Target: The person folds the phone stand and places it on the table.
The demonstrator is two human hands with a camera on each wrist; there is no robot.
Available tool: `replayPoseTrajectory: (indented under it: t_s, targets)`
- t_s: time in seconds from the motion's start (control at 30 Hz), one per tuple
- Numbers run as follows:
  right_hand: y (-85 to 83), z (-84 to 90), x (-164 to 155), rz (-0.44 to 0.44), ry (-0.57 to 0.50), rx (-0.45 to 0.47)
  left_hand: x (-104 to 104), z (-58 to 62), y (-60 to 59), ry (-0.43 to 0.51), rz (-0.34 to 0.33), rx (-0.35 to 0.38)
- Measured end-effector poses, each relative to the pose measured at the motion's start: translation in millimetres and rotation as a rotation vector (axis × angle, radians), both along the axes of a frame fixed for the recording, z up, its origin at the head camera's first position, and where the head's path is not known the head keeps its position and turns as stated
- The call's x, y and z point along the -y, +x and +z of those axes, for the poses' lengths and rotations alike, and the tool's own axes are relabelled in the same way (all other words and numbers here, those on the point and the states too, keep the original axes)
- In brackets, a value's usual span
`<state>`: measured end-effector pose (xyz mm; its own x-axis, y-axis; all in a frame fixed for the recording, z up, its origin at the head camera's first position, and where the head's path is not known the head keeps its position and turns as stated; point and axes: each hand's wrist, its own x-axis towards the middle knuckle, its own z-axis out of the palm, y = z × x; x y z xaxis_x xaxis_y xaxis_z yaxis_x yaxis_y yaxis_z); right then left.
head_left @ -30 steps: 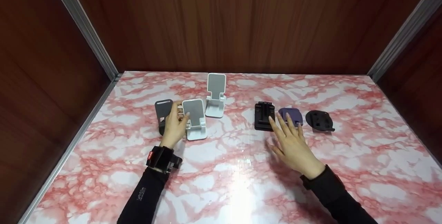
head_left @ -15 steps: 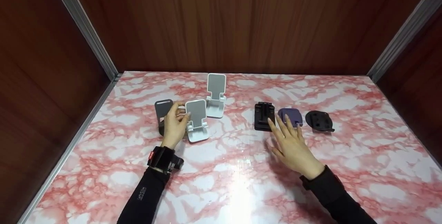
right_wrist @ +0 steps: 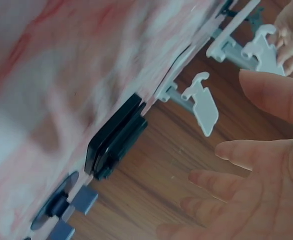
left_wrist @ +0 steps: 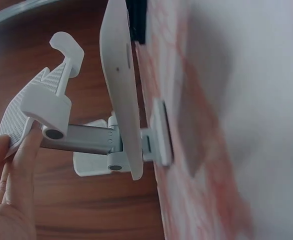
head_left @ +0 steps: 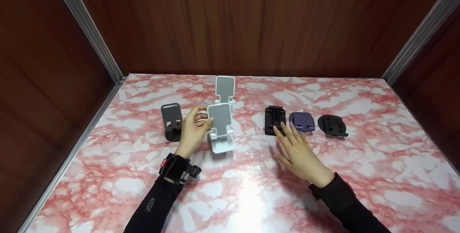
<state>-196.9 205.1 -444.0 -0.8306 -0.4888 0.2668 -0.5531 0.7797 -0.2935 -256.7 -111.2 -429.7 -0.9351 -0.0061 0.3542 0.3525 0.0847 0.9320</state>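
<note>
White plastic is what the left hand has hold of: a white phone stand, pinched at the edge of its upright grey-faced back plate between thumb and curled fingers. Its base sits on or just above the pink marble tabletop; from the head view I cannot tell which. The stand's long axis runs upright, tilted a little away from the person, and it lies just right of the left hand, directly in front of a second white stand standing farther back. In the left wrist view the fingers press the ribbed back of the plate, with the hinge arm and foot reaching toward the table.

Across the gap, the right hand hovers flat and spread, holding nothing, its fingertips touching or nearly touching the folded black stand. A folded purple stand lies just beside that one, then a round black stand farther right. The left hand is clearly the nearer to the white stand. A dark grey stand stands upright just left of the left hand.
</note>
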Motion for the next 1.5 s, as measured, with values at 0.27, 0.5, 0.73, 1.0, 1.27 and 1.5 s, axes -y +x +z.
replayPoseTrajectory:
  t_s: [0.27,0.5,0.73,1.0,1.27,1.5]
  targets:
    - [3.0,-1.0,10,0.081,-0.162,0.135,-22,11.2,14.6,0.003,-0.097,-0.061]
    - [4.3,0.3,16,0.139,-0.335,0.349,-37,19.5,24.7,-0.028,-0.155,-0.091]
    - [0.0,-1.8,16,0.173,-0.603,0.683,-53,24.4,29.4,-0.012,-0.206,-0.109]
    - [-2.6,-9.8,15,0.134,-0.956,1.008,-70,26.2,29.3,0.001,-0.245,-0.123]
    - [-4.6,-16.9,20,0.178,-1.139,1.034,-80,28.6,29.7,0.002,-0.277,-0.146]
    - [-2.4,-14.1,20,0.171,-1.192,1.080,-77,25.7,26.5,-0.090,-0.230,-0.198]
